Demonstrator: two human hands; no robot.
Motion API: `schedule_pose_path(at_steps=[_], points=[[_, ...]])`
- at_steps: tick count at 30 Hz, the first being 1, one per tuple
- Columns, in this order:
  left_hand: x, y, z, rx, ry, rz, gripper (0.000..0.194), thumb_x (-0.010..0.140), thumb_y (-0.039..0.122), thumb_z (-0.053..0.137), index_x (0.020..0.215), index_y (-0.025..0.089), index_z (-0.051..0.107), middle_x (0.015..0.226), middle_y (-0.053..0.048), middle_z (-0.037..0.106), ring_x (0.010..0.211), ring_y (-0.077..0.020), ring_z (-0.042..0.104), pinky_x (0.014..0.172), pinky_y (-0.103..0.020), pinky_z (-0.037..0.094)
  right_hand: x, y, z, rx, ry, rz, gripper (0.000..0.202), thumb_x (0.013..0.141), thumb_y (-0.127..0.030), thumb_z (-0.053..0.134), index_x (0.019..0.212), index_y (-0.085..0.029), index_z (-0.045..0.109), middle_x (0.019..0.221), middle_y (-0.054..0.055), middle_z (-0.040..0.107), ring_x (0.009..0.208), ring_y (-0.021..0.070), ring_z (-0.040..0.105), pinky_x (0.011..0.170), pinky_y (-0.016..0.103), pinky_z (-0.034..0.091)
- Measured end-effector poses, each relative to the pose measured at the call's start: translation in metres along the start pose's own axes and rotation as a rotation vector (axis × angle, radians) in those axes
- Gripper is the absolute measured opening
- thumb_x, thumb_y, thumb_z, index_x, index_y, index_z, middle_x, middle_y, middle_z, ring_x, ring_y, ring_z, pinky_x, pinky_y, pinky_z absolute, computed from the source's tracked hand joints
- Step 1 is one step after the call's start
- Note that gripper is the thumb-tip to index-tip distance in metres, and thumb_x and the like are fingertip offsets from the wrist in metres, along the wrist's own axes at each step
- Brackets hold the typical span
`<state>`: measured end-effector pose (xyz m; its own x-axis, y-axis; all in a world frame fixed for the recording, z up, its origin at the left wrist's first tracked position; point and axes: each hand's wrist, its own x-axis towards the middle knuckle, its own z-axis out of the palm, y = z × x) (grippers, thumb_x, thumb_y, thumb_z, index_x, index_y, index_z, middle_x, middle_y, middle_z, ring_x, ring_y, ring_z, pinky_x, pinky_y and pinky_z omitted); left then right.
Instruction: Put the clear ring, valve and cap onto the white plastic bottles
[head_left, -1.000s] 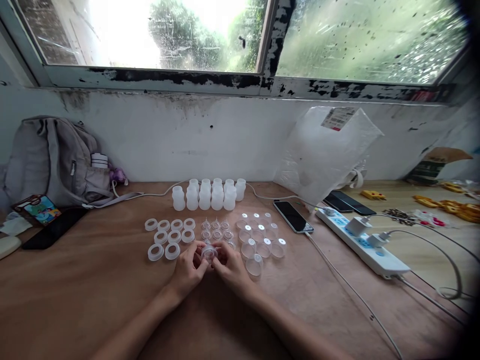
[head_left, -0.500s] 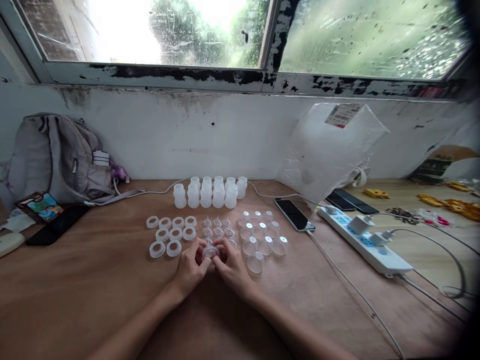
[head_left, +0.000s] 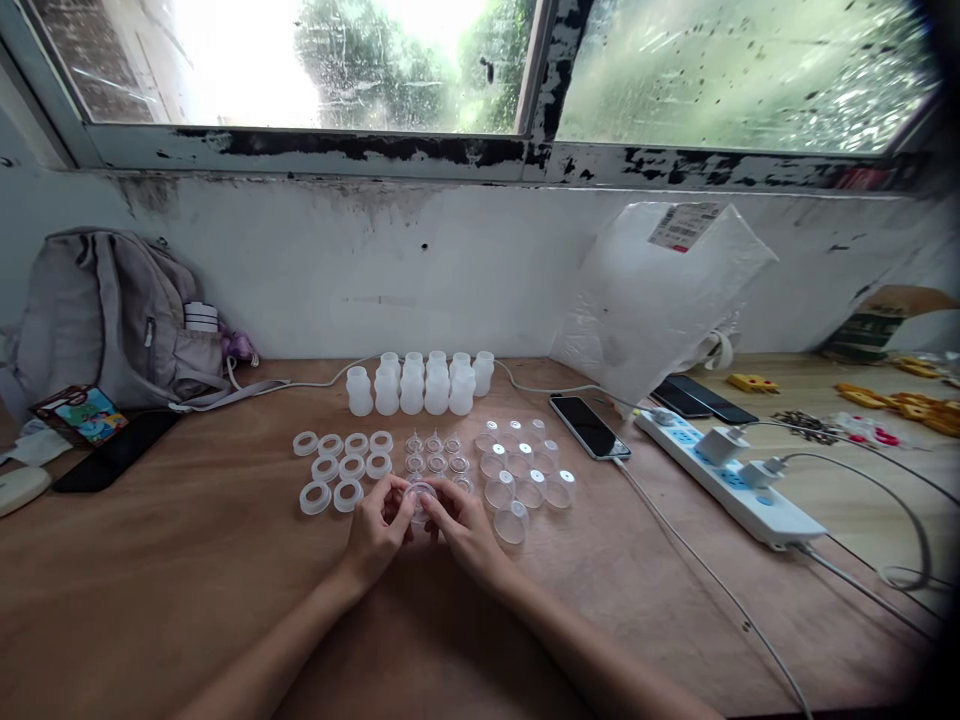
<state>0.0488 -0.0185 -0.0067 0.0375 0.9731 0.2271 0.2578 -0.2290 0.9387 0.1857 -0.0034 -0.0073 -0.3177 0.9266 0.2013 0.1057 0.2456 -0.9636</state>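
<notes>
Head view: brown table (head_left: pixel 187 580) beneath grimy window (head_left: pixel 405 75).

The small bottles (head_left: pixel 412 388) look like frosted, matt plastic, the rings (head_left: pixel 348 509) like smooth, cloudy plastic, and the caps (head_left: pixel 511 523) and held piece (head_left: pixel 420 508) like clear, glossy plastic. The table (head_left: pixel 187 570) shows smooth wood with a faint sheen, the bag (head_left: pixel 660 290) shiny, crinkled plastic. The backpack (head_left: pixel 75 320) is matt cloth, the phone (head_left: pixel 591 428) sleek and glossy, the window frame (head_left: pixel 337 150) rough with flaking paint.
</notes>
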Motion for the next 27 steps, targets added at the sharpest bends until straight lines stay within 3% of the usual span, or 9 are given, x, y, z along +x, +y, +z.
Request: schedule_pose_path(at_steps=[7,12,27], points=[[-0.0022,0.0011,0.0023,-0.007,-0.011,0.01,0.015,0.081,0.031,0.044,0.074,0.018,0.043,0.052,0.006,0.049,0.04,-0.0082,0.05,0.039,-0.017,0.036,-0.0023,-0.0051,0.0016,0.12,0.002,0.049,0.026,0.081,-0.036,0.046,0.093,-0.017,0.059,0.068,0.001,0.054,0.054,0.01,0.05,0.048,0.021,0.043],[-0.0025,0.0012,0.003,0.011,-0.004,0.015,0.014,0.081,0.03,0.043,0.073,0.018,0.042,0.051,0.006,0.048,0.04,-0.0083,0.05,0.039,-0.018,0.036,-0.0018,-0.005,0.002,0.089,0.007,0.048,0.024,0.082,-0.034,0.045,0.091,-0.017,0.059,0.062,-0.001,0.05,0.052,0.0095,0.049,0.045,0.02,0.041],[-0.0023,-0.0029,0.0033,0.045,0.01,0.012,0.012,0.078,0.027,0.046,0.071,0.019,0.041,0.051,0.007,0.048,0.04,-0.0085,0.051,0.041,-0.018,0.037,-0.0013,-0.0001,0.0038,-0.036,0.065,-0.014,0.023,0.08,-0.032,0.047,0.087,-0.015,0.059,0.063,0.001,0.056,0.053,0.0099,0.05,0.046,0.02,0.042]])
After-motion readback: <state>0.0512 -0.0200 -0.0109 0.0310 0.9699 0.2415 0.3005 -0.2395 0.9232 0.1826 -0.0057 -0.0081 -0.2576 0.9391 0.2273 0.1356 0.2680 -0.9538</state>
